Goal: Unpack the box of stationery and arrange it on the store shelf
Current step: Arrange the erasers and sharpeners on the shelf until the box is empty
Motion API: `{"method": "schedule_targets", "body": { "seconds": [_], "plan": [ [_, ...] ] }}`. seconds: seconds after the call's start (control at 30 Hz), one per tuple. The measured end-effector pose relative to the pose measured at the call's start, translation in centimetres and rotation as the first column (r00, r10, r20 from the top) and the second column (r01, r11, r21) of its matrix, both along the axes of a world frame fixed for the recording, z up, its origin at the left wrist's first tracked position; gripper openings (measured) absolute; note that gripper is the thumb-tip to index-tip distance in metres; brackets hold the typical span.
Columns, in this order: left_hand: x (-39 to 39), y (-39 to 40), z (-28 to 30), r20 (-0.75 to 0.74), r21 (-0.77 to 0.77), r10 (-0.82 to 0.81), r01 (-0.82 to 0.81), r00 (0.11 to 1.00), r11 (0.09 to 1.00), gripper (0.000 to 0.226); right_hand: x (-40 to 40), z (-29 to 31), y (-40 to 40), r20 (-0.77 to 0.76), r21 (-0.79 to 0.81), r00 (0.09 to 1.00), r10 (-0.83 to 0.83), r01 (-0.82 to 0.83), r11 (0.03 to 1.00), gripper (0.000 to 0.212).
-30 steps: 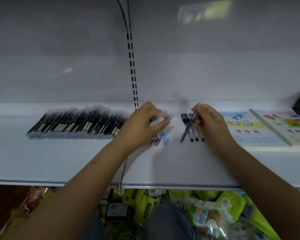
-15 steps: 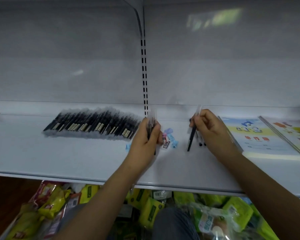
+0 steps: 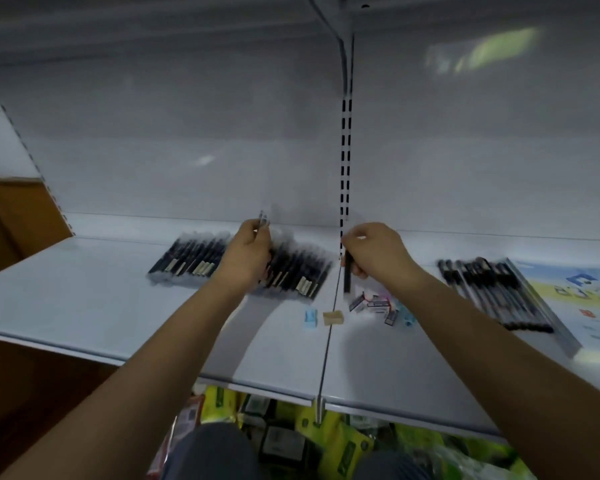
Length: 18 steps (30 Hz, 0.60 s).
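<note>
A row of pens was laid at the left of the shelf. More pens were set at the right, with booklets beyond. Between them, erasers, seemingly, were scattered. Packets were heaped below.

Dim, grey-blue light. A pale green reflection smears the back panel. Motion blur softens everything; wide-angle bending curves the edges.

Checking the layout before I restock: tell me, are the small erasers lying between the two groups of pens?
Yes, the small erasers lie scattered on the shelf between the left pens and the right pens.
</note>
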<state>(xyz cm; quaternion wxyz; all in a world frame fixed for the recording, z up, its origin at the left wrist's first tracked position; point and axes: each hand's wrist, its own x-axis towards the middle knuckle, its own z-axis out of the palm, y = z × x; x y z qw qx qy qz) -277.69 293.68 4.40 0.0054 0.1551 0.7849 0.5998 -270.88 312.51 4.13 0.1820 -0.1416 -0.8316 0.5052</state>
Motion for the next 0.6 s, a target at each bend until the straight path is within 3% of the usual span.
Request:
{"method": "schedule_targets", "body": {
  "seconds": [0.17,0.23,0.3,0.43,0.6],
  "plan": [
    [-2.3,0.5,0.3,-0.068,-0.226,-0.058,0.041,0.996,0.973,0.032,-4.3,-0.4,-1.4,0.238,0.06,0.971,0.008,-0.023,0.998,0.02],
    [-3.0,0.9,-0.3,-0.134,-0.315,-0.078,0.032,0.988,0.948,0.036,-4.9,-1.7,-1.3,0.234,0.116,0.972,-0.016,-0.012,0.993,0.018],
    [-3.5,1.1,-1.2,-0.234,-0.391,-0.091,-0.007,0.968,0.92,0.039,-5.1,-3.2,-0.8,0.182,0.111,0.983,-0.02,-0.001,0.994,0.028],
    [-3.4,2.0,-2.1,-0.316,-0.399,-0.105,-0.032,0.943,0.917,0.051,-4.3,-3.6,0.2,0.172,0.09,0.981,0.09,-0.106,0.99,0.026],
    [-2.9,4.1,-2.4,-0.356,-0.43,-0.138,-0.031,0.924,0.902,0.052,-4.3,-3.5,0.3,0.22,0.105,0.97,0.1,-0.125,0.987,0.02]
  ]
}}
